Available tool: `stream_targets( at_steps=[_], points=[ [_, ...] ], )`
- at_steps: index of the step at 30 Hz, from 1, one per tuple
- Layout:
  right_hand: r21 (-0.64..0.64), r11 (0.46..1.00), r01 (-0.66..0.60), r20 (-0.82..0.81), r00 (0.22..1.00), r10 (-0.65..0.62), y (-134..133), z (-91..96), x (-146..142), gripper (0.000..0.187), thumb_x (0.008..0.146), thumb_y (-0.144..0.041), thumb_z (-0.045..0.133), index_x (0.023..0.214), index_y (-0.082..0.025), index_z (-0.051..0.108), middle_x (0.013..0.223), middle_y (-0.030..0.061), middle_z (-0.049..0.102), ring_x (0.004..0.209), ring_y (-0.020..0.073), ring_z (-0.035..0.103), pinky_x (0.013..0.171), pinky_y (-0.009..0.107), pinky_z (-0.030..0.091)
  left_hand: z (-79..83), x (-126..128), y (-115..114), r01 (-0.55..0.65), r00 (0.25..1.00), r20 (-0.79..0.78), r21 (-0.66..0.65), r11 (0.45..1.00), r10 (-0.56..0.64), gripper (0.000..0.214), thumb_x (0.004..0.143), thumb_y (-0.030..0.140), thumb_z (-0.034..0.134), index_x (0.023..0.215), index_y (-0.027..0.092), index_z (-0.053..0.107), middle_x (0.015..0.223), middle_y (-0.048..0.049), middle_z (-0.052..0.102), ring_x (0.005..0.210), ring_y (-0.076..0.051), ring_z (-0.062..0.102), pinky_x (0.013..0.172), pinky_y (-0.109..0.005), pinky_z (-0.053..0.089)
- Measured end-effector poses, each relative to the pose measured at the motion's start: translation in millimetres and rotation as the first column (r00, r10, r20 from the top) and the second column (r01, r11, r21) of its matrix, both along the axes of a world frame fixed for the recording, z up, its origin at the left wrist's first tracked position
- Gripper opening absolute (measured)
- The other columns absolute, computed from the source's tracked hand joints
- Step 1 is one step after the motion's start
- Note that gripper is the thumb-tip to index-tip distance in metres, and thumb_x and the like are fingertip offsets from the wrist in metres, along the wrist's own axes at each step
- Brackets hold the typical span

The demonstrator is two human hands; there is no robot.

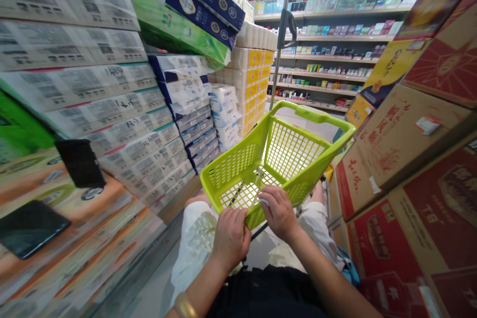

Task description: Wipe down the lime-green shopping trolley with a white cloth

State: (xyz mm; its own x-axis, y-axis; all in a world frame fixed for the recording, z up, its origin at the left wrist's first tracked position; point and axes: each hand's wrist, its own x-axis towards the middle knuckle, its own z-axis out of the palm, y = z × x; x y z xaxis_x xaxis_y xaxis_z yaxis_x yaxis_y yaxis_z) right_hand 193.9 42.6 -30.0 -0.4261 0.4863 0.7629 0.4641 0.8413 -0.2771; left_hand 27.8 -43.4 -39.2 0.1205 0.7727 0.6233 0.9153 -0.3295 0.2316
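A lime-green plastic shopping basket (298,151) with latticed walls is tilted in front of me, between my knees. Nothing lies inside it that I can make out. My left hand (231,236) is closed over its near rim, thumb on the outside. Just to the right, my right hand (278,211) has its fingers curled at the same near end, pinching a small white piece (264,201) against the inner side. Most of that white piece is hidden by the fingers, so its kind is unclear.
Stacked tissue packs (122,79) rise on the left. A black phone (33,228) and a dark upright object (81,163) rest on orange packs. Cardboard cartons (395,129) crowd the right. Behind a glass door with a handle (287,30) stand stocked shelves (335,57).
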Motion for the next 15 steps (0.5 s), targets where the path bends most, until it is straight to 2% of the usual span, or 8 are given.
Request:
stream_targets(
  at_steps=[3, 6, 11, 13, 15],
  points=[
    [0.002, 0.993, 0.122, -0.04, 0.992, -0.121, 13.4, 2.3, 11.6, 0.02, 0.093, -0.015, 0.048, 0.107, -0.021, 0.061, 0.106, 0.0085, 0.063, 0.11, 0.0231, 0.055, 0.098, 0.044, 0.046, 1.0, 2.5, 0.3, -0.007, 1.0, -0.005, 0.005, 1.0, 0.007, 0.033, 0.076, 0.01, 0.048, 0.108, 0.016, 0.051, 0.087, -0.0074, 0.064, 0.081, -0.024, 0.056, 0.082, -0.043, 0.049],
    [-0.046, 0.985, 0.166, -0.068, 0.983, -0.169, 8.2, 2.6, 6.2, 0.02, 0.093, -0.016, 0.048, 0.107, -0.021, 0.061, 0.105, 0.0087, 0.062, 0.109, 0.0236, 0.054, 0.099, 0.045, 0.044, 0.9, 4.6, 1.5, -0.014, 1.0, -0.004, 0.014, 1.0, 0.014, 0.031, 0.076, 0.01, 0.048, 0.106, 0.016, 0.052, 0.085, -0.0072, 0.063, 0.081, -0.024, 0.057, 0.081, -0.043, 0.049],
    [-0.068, 0.997, 0.021, -0.041, 0.999, -0.024, -15.8, 1.2, -14.5, 0.024, 0.092, -0.015, 0.048, 0.11, -0.022, 0.062, 0.105, 0.007, 0.062, 0.11, 0.0222, 0.053, 0.1, 0.043, 0.042, 0.0, 1.8, 1.8, -0.001, 1.0, -0.009, 0.013, 1.0, 0.001, 0.034, 0.072, 0.01, 0.05, 0.105, 0.016, 0.054, 0.085, -0.0074, 0.063, 0.08, -0.024, 0.056, 0.08, -0.042, 0.049],
    [-0.044, 0.999, -0.021, -0.003, 1.0, 0.021, -13.7, 3.0, -11.8, 0.023, 0.092, -0.015, 0.048, 0.109, -0.023, 0.063, 0.105, 0.0065, 0.063, 0.109, 0.0214, 0.053, 0.098, 0.04, 0.042, 0.4, 0.1, 1.2, 0.005, 1.0, -0.008, 0.021, 1.0, -0.005, 0.034, 0.072, 0.01, 0.05, 0.105, 0.015, 0.054, 0.086, -0.0078, 0.064, 0.081, -0.024, 0.056, 0.081, -0.042, 0.049],
    [-0.031, 0.999, -0.013, 0.028, 1.0, 0.013, -4.2, 5.7, -3.1, 0.021, 0.093, -0.016, 0.049, 0.106, -0.022, 0.064, 0.104, 0.0064, 0.063, 0.105, 0.0209, 0.054, 0.094, 0.038, 0.042, 1.2, -0.6, 0.9, 0.008, 1.0, -0.002, 0.023, 1.0, -0.008, 0.033, 0.073, 0.01, 0.05, 0.106, 0.015, 0.054, 0.086, -0.0076, 0.064, 0.082, -0.024, 0.056, 0.082, -0.041, 0.049]
  ],
)
